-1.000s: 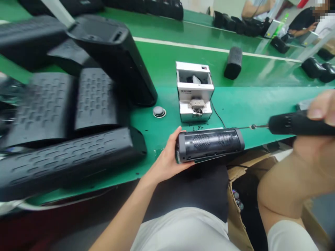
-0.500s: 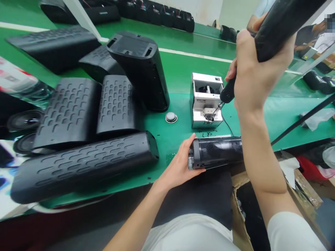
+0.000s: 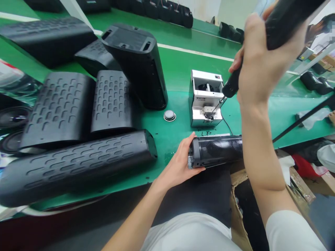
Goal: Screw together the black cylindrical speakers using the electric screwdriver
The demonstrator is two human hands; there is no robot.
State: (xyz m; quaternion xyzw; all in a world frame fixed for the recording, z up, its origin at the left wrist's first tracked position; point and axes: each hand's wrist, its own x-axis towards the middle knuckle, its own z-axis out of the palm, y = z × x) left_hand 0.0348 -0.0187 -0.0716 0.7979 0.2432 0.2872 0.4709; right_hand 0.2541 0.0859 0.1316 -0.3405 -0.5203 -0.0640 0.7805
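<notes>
1. Housings (image 3: 78,164) of black perforated plastic lie in a cluster on the left part of the green bench (image 3: 178,66), the nearest one long and lying on its side; a taller black shell (image 3: 138,62) stands behind them.
2. Near the middle, a small round metal disc (image 3: 169,115) sits on the bench beside a white screw feeder box (image 3: 205,99).
3. The left hand (image 3: 180,164) cups the left end of a black cylindrical speaker (image 3: 217,150), fingers curled round it; the speaker lies on its side at the bench's near edge, just in front of the feeder.
4. The right hand (image 3: 261,66) is wrapped tight around a black electric screwdriver (image 3: 277,31), held tilted, its bit tip down on the feeder's outlet.
</notes>
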